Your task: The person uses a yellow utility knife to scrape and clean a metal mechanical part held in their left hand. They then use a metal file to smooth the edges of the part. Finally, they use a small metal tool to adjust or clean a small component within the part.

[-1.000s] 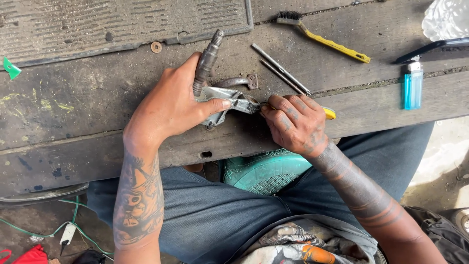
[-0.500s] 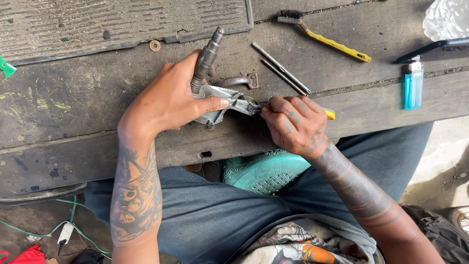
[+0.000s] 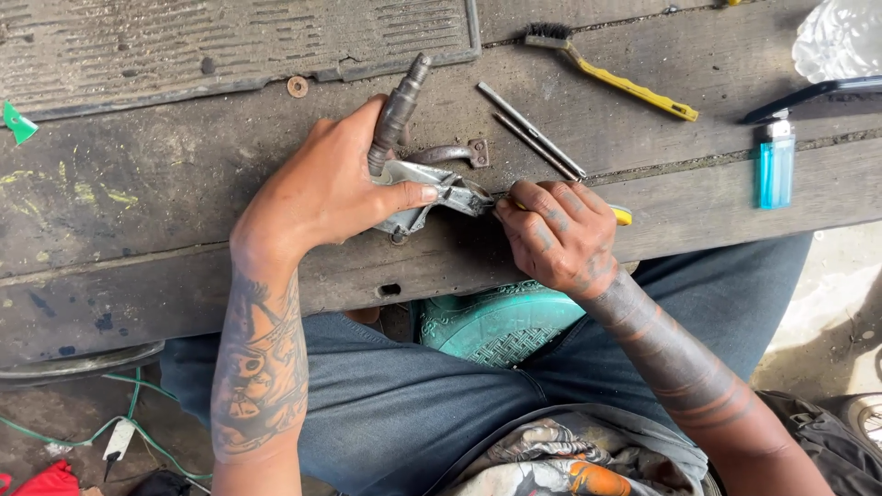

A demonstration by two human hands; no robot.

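Worn, dark grey wooden plank desk [image 3: 165, 184], stained, flecked with yellow paint. Ribbed grey rubber mat [image 3: 230, 37] along its far edge. Pale concrete floor [image 3: 827, 303] lower right, dirty. Even daylight, soft shadows.

The metal bracket part [image 3: 418, 197] is a grimy grey assembly: a flat, bent plate with a small hole at its lower end and a ribbed, dark cylindrical shaft [image 3: 397, 112] rising from it, tilted up and to the right. It lies on the wooden workbench [image 3: 165, 184] near the front edge, about midway along it. The yellow-handled tool [image 3: 621, 215] lies roughly level, its tip touching the right end of the plate; only the yellow butt of the handle is visible.
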